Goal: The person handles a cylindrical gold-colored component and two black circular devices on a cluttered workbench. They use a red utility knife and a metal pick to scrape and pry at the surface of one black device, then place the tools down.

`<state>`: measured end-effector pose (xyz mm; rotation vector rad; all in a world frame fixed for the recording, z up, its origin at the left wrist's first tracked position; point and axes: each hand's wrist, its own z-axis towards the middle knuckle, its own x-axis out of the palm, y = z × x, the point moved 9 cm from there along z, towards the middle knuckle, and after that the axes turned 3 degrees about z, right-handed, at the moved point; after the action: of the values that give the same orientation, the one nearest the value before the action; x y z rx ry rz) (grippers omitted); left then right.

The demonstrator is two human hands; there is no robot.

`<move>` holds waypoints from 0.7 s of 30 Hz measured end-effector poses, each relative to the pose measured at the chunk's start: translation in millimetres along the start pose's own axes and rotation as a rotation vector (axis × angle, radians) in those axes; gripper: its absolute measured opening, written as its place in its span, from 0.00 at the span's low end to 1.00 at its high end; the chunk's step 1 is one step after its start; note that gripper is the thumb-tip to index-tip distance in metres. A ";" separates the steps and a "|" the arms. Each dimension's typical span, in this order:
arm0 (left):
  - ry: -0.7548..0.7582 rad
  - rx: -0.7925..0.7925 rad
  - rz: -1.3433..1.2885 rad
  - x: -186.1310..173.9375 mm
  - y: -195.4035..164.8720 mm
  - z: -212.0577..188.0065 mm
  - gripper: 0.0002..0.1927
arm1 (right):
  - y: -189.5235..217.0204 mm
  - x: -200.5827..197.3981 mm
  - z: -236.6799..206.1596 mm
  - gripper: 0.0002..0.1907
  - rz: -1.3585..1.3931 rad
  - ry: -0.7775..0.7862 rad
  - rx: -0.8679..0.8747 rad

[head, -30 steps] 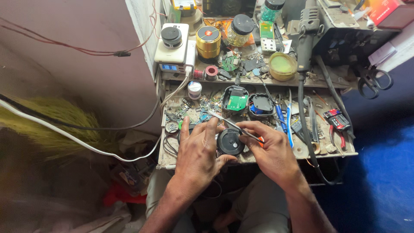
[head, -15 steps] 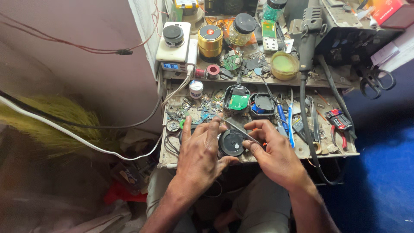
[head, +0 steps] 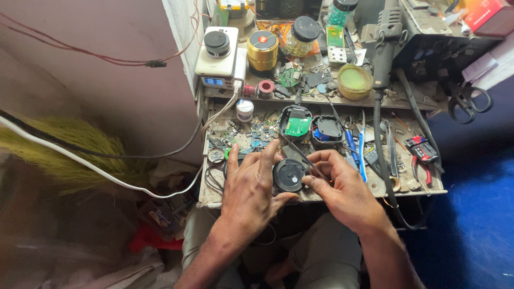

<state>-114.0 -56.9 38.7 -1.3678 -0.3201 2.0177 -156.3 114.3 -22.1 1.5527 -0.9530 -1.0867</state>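
Note:
My left hand [head: 250, 184] grips a round black part [head: 289, 175], like a small speaker, at the front edge of the cluttered workbench [head: 214, 199]. My right hand [head: 342, 187] pinches a thin metal tool [head: 300, 153], probably tweezers, whose shaft slants up and left over the round part. Just behind my hands lie an opened black casing with a green circuit board [head: 296, 124] and a second black casing half [head: 327, 130].
A black soldering or hot-air handle [head: 384, 45] with its cable, a yellow-green tub [head: 354, 81], a gold cylinder [head: 262, 51], a white meter box [head: 219, 53], pliers [head: 423, 152] and scissors [head: 466, 99] crowd the bench. A wall stands on the left, with a white cable [head: 80, 163] running across.
The thin tool has tilted and shifted slightly over the round part. Both hands stay at the bench's front edge.

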 end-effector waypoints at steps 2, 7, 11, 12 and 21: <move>0.000 -0.003 0.008 1.0 -0.4 0.3 0.56 | 1.9 2.5 -2.2 0.18 0.036 0.012 -0.010; 0.003 -0.020 0.011 2.2 -0.5 1.3 0.55 | 2.5 7.1 -6.9 0.19 0.171 0.037 0.017; -0.003 -0.010 0.010 1.1 -2.2 0.9 0.54 | 3.8 7.8 -5.8 0.19 0.308 0.050 0.021; -0.003 -0.008 0.014 0.7 -2.4 0.6 0.54 | 3.3 7.0 -5.6 0.18 0.309 0.038 0.024; -0.011 0.003 0.018 -1.4 -5.4 0.6 0.51 | 9.5 4.0 -2.3 0.17 0.350 -0.002 -0.002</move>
<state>-112.1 -53.7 42.9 -1.3628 -0.3101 2.0401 -153.5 109.1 -13.4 1.3198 -1.1730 -0.8403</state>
